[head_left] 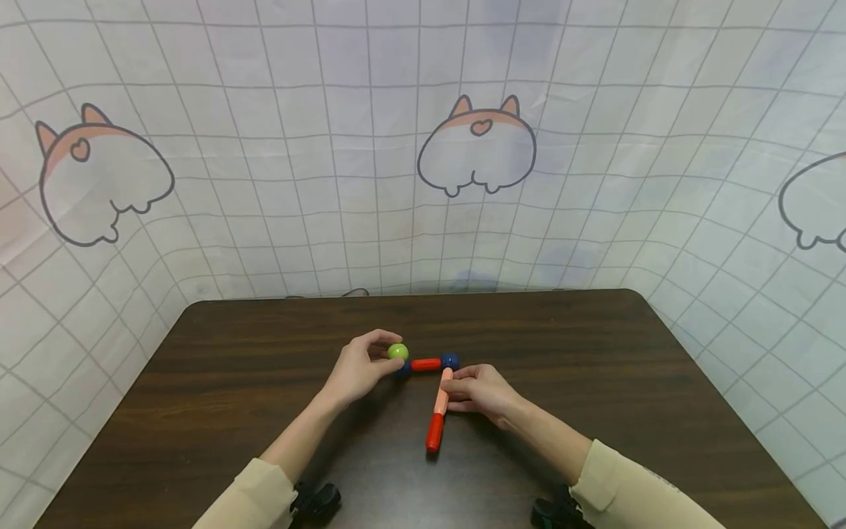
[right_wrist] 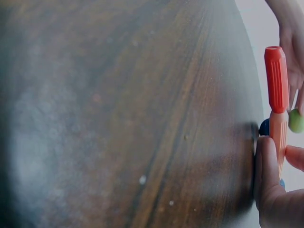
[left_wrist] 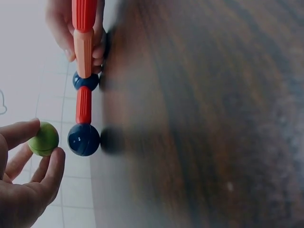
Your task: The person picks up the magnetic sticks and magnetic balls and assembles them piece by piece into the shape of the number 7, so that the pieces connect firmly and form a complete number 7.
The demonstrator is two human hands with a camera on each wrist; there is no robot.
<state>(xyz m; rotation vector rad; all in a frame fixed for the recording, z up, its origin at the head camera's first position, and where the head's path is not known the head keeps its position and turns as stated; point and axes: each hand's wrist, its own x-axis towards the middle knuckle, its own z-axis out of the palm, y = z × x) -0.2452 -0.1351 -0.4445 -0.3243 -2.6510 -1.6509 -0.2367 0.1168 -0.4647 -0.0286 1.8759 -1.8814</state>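
Observation:
My left hand (head_left: 353, 373) pinches a green ball (left_wrist: 44, 139) between thumb and fingers. Just below it, with a small gap in the left wrist view, sits a dark blue ball (left_wrist: 84, 139). A short red rod (head_left: 426, 364) joins this ball to a second dark blue ball (head_left: 451, 360) on the right. My right hand (head_left: 487, 394) grips a peach ridged rod (head_left: 442, 398), which meets a longer-looking red ridged rod (right_wrist: 277, 80) end to end. The peach rod's far end lies close to the second blue ball; whether they touch, I cannot tell.
The dark wood table (head_left: 231, 411) has rounded far corners. Behind it hangs a white gridded cloth (head_left: 330, 184) with cartoon animal prints. A thin dark cable (head_left: 357, 292) shows at the table's back edge. Black wrist straps with devices (head_left: 317, 501) sit below both sleeves.

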